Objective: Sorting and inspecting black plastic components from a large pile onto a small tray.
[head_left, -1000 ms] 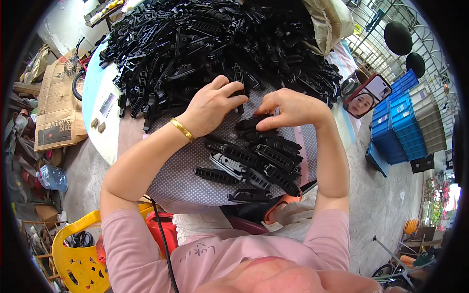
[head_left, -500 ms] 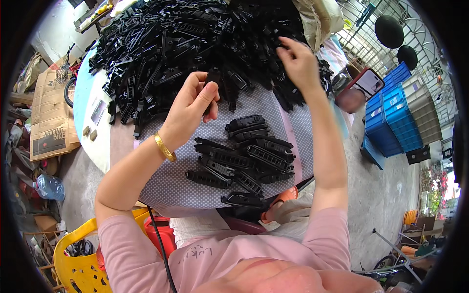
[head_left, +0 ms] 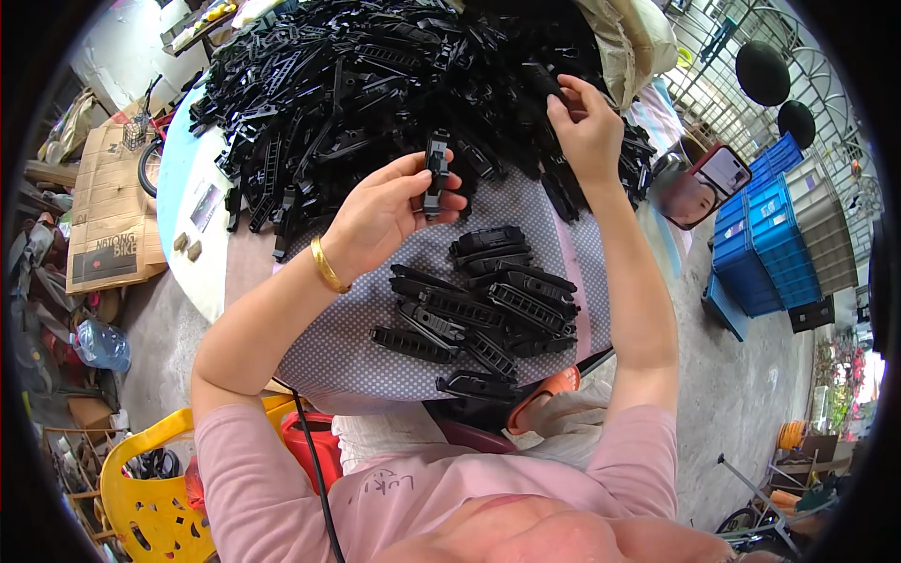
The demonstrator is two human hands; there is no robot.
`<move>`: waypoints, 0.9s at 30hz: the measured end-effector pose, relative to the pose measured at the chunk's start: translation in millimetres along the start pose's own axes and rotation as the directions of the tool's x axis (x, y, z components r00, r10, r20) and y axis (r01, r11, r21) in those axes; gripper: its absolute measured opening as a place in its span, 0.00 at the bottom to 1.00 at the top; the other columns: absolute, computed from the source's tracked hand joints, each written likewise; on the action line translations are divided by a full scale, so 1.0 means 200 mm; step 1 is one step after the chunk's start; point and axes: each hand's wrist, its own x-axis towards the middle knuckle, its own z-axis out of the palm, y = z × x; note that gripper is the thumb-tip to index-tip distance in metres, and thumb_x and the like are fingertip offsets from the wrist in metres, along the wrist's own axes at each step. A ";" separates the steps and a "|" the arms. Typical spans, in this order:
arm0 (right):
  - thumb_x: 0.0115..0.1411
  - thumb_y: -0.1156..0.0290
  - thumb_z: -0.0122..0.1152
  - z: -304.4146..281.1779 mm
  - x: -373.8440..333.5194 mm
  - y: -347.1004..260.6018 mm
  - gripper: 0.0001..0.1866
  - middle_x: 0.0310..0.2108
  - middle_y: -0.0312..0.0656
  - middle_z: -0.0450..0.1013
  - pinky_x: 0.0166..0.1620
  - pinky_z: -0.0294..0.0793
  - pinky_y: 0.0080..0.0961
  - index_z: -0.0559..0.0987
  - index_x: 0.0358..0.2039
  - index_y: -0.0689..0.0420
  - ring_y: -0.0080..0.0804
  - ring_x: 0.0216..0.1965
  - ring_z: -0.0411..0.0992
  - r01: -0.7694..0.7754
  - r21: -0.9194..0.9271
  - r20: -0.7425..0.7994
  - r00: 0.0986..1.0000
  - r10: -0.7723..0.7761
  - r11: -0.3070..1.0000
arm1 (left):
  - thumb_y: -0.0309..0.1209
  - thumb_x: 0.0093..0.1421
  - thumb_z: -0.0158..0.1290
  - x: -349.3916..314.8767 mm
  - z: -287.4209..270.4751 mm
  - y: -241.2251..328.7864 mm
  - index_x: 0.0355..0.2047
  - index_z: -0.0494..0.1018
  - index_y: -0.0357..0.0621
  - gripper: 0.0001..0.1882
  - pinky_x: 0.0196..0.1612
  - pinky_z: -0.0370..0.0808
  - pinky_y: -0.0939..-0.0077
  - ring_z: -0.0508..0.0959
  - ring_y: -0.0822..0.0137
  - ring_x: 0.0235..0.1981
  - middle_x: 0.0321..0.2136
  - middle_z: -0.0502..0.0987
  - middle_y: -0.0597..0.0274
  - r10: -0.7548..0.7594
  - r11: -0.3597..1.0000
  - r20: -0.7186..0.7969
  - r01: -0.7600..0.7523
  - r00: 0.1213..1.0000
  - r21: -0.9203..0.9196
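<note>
My left hand (head_left: 389, 202) grips a narrow black plastic part (head_left: 436, 174) between thumb and fingers, holding it upright over the near edge of a large heap of similar black parts (head_left: 310, 103). At the heap's right side, my right hand (head_left: 589, 136) has its fingers bent, with a dark elongated plastic piece (head_left: 542, 79) at the fingertips; its shape blends into the heap. Below both hands, a small pile of long black plastic parts (head_left: 488, 305), some with ladder-like slots, lies on the dotted tablecloth (head_left: 328, 361).
A phone (head_left: 718, 178) stands at the table's right edge, beside a beige sack (head_left: 624, 47). Blue crates (head_left: 755, 235) are stacked on the floor to the right. Left of the table are a cardboard box (head_left: 113, 216) and a yellow chair (head_left: 127, 488).
My left hand has turned the black part and brought it slightly right, so its detailed side shows. My right hand stays by the heap, and a dark piece now shows at its fingertips.
</note>
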 end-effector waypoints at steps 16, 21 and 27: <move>0.43 0.80 0.60 -0.03 -0.23 -0.48 0.22 0.31 0.43 0.72 0.34 0.73 0.20 0.76 0.43 0.61 0.29 0.31 0.73 0.243 0.250 0.413 0.849 -0.330 0.937 | 0.20 0.55 0.51 0.01 -0.07 -0.05 0.48 0.66 0.37 0.18 0.45 0.73 0.80 0.74 0.73 0.40 0.38 0.73 0.63 0.281 0.951 -0.014 -0.277 0.960 0.136; 0.41 0.78 0.61 -0.04 -0.24 -0.48 0.21 0.29 0.43 0.71 0.33 0.73 0.25 0.77 0.40 0.59 0.34 0.30 0.72 0.361 0.137 0.410 0.827 -0.385 0.922 | 0.19 0.55 0.52 0.01 -0.05 -0.03 0.49 0.68 0.37 0.19 0.45 0.73 0.79 0.75 0.74 0.38 0.37 0.75 0.62 0.308 0.893 -0.022 -0.281 0.951 0.352; 0.40 0.76 0.63 -0.04 -0.23 -0.45 0.21 0.32 0.42 0.71 0.34 0.72 0.29 0.77 0.39 0.57 0.37 0.33 0.70 0.449 0.065 0.456 0.781 -0.427 0.891 | 0.21 0.55 0.54 0.02 -0.06 -0.01 0.47 0.70 0.37 0.18 0.42 0.73 0.82 0.76 0.75 0.36 0.36 0.76 0.62 0.267 0.875 -0.077 -0.209 0.961 0.436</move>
